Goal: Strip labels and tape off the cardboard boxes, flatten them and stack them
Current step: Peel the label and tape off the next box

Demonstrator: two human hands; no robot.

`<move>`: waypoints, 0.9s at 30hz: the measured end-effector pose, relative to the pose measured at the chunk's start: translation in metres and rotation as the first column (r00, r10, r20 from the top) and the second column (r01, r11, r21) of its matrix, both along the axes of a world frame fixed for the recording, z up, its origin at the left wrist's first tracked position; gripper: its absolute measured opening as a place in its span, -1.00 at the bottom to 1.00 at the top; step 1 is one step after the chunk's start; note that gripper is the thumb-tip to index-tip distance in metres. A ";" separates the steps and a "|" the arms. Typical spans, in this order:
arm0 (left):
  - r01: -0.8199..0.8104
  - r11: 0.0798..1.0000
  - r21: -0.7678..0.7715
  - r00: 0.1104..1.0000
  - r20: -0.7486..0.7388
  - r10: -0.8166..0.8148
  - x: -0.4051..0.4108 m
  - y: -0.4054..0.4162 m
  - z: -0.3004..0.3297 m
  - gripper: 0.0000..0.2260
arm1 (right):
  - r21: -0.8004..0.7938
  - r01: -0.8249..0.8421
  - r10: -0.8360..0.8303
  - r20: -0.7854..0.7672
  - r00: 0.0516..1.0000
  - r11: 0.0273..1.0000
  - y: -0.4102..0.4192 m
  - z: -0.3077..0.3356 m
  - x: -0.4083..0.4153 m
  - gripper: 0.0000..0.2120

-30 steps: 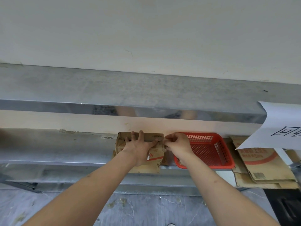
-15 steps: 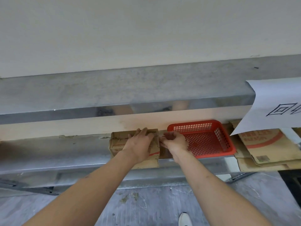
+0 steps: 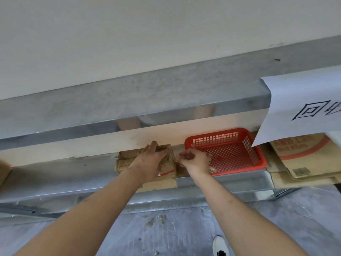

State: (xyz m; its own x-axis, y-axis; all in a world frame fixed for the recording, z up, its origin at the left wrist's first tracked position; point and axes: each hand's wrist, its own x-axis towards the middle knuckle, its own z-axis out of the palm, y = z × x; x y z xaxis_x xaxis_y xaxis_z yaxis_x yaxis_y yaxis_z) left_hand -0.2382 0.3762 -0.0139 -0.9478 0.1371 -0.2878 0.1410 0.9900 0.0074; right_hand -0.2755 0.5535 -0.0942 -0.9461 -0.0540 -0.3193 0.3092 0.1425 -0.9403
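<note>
A small brown cardboard box (image 3: 125, 160) with red print stands on the steel table (image 3: 55, 174) under the upper shelf. My left hand (image 3: 150, 159) lies on top of the box, fingers spread over its upper edge, holding it still. My right hand (image 3: 193, 160) is at the box's right edge with thumb and fingers pinched together on a thin strip of clear tape; the strip itself is barely visible. A second piece of cardboard (image 3: 158, 183) lies under the box at the table's front edge.
A red plastic basket (image 3: 239, 145) sits right of the box, with some crumpled scraps inside. Flattened cardboard sheets (image 3: 304, 163) are stacked at the far right. A white paper sign (image 3: 302, 108) hangs from the steel upper shelf (image 3: 129, 100). A shoe (image 3: 220, 247) shows on the grey floor.
The view has tilted and drifted right. My right hand has pulled slightly away from the box's right edge toward the basket. My left hand stays on the box.
</note>
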 end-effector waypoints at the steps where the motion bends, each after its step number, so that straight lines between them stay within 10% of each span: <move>1: -0.004 1.000 0.005 1.000 -0.003 0.004 -0.001 0.001 0.001 -0.32 | -0.014 0.007 -0.008 -0.032 0.999 1.000 0.001 -0.002 0.001 -0.83; 10: -0.055 0.998 0.018 0.998 -0.009 0.055 -0.004 0.011 0.010 -0.39 | -0.364 -0.186 0.234 0.094 0.968 0.913 0.005 0.003 0.004 -0.84; 19: -0.117 0.990 0.085 0.992 -0.041 0.120 -0.001 0.014 0.007 -0.40 | -0.179 -0.008 0.040 0.172 0.984 0.984 -0.009 -0.006 0.002 -0.88; 27: -0.145 0.989 0.042 0.987 -0.061 0.147 0.009 0.020 0.002 -0.27 | 0.113 -0.089 0.100 -0.098 0.990 0.990 0.006 0.002 0.001 -0.89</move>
